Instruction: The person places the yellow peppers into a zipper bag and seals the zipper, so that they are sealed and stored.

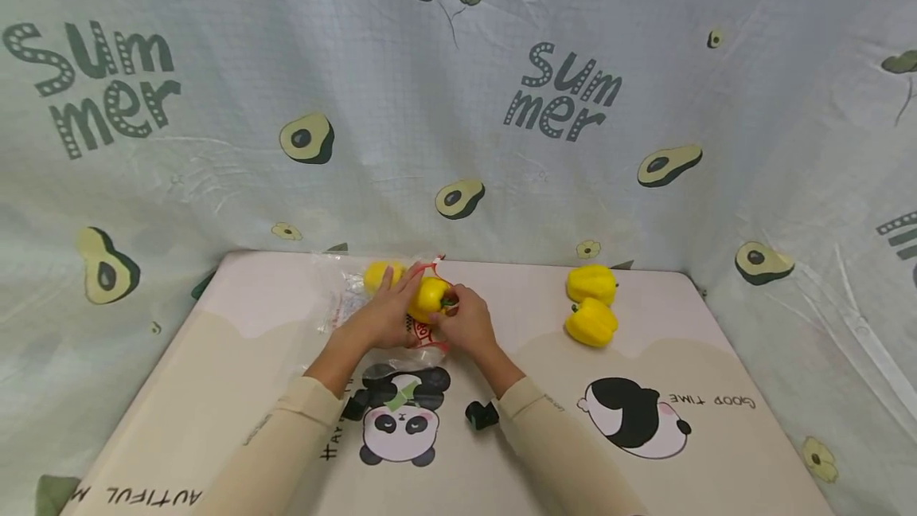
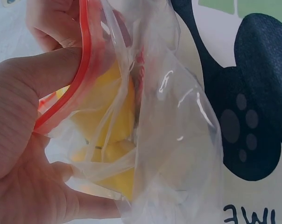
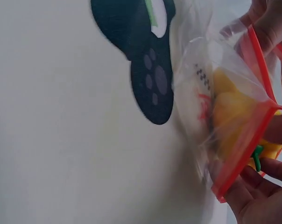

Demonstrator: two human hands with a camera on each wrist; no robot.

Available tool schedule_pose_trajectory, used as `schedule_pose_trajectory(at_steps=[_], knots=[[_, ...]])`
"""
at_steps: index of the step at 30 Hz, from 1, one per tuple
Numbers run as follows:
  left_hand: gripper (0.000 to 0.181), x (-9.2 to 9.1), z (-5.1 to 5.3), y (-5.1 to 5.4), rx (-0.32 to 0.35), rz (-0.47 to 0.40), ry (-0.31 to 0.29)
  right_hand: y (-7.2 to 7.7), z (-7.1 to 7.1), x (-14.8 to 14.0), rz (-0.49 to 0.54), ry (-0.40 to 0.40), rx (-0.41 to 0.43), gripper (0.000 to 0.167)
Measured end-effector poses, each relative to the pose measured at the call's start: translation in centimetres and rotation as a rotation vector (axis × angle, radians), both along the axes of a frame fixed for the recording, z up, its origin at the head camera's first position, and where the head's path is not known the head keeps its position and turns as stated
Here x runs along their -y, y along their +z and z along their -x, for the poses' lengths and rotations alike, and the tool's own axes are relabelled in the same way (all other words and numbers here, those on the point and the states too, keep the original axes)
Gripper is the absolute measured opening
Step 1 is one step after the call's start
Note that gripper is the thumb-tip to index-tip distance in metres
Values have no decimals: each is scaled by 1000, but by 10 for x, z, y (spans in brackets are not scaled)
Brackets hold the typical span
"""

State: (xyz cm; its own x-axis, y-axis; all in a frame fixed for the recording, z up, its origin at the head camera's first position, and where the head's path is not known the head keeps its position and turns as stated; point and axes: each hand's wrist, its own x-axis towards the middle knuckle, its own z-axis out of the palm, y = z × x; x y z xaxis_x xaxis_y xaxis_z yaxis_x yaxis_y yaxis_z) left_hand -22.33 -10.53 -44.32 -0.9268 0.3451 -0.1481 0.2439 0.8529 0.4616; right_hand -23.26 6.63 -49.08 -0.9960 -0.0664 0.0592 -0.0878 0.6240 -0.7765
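Observation:
In the head view a clear plastic zip bag (image 1: pixel 408 361) with a red zip edge lies at the back middle of the table. My left hand (image 1: pixel 387 317) holds the bag's mouth, its thumb over the red zip (image 2: pixel 83 51) in the left wrist view. With my right hand (image 1: pixel 469 321) I grip a yellow bell pepper (image 1: pixel 427 297) near its green stem (image 3: pixel 256 157), at the bag's opening. Another yellow bell pepper (image 1: pixel 382 275) shows inside the bag, behind my left hand. The plastic and fingers partly hide both peppers.
Two more yellow bell peppers, one behind (image 1: pixel 591 283) and one in front (image 1: pixel 591 323), sit together on the right of the table. The tabletop (image 1: pixel 544 452) carries panda and dog prints. A printed curtain (image 1: pixel 372 102) hangs behind and at both sides.

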Motion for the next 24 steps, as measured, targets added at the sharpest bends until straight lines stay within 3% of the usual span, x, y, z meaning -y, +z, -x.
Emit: schedule_pose_trajectory(at_steps=[12,17,24], knots=[[116,0,-1,1,-4,-16,8,-3,6,7,-49,20,55,44],[115,2,-1,1,-22,-20,0,-4,9,8,2,18,71,44],[117,2,-1,-1,10,-14,20,-4,13,9,84,-1,58,37]])
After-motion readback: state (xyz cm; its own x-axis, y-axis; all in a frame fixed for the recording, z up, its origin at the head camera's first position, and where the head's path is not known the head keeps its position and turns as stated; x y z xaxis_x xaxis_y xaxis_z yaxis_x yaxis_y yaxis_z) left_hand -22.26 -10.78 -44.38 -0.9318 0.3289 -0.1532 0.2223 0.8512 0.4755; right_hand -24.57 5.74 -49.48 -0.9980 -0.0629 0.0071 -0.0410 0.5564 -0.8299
